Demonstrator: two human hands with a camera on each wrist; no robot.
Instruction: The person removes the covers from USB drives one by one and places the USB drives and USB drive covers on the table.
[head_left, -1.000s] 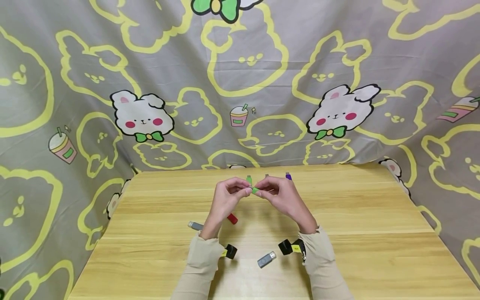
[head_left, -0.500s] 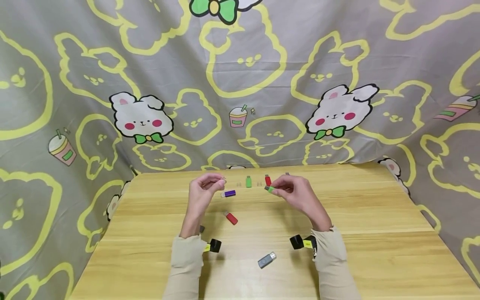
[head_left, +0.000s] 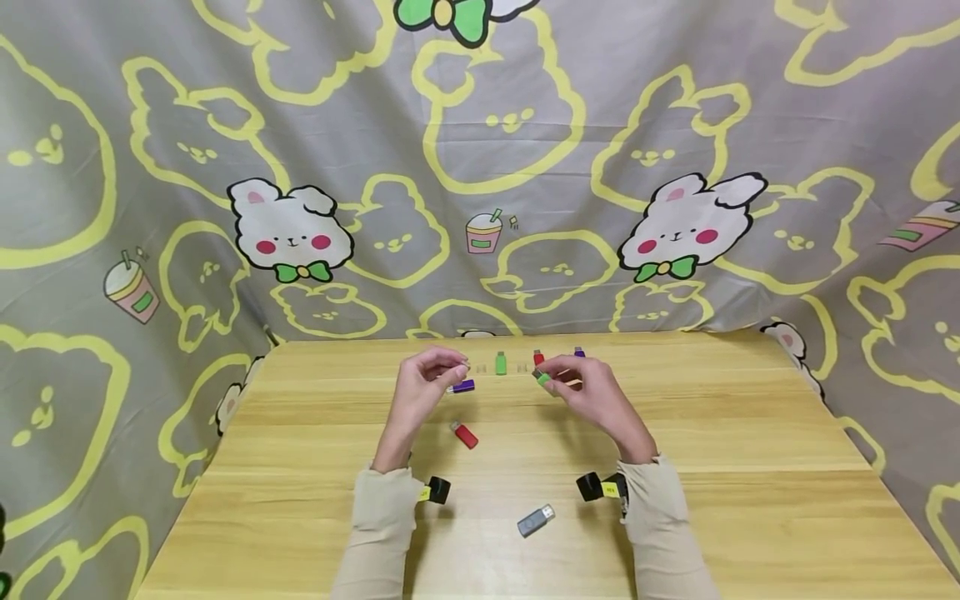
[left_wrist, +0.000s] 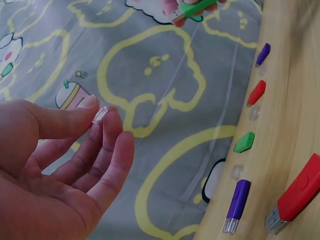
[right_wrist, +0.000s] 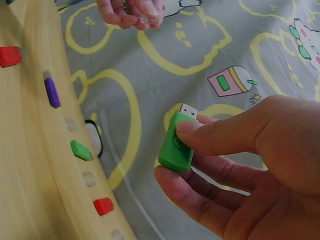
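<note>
My left hand pinches a small clear cap between thumb and forefinger, above the far part of the table. A purple USB flash drive lies just below its fingertips in the head view. To the right, my right hand holds a green USB flash drive between thumb and fingers, its metal plug bare and pointing away from the palm. The two hands are apart. A second green drive lies on the table between them, and a red drive is partly behind the right hand.
Clear caps lie among the drives in the far row, which ends with another purple drive. Nearer on the wooden table are a red drive and a grey drive. A patterned curtain hangs behind.
A second ago both hands met at the green drive. They have parted, the left with the clear cap, the right with the drive. A grey drive at left is now hidden by the left arm.
</note>
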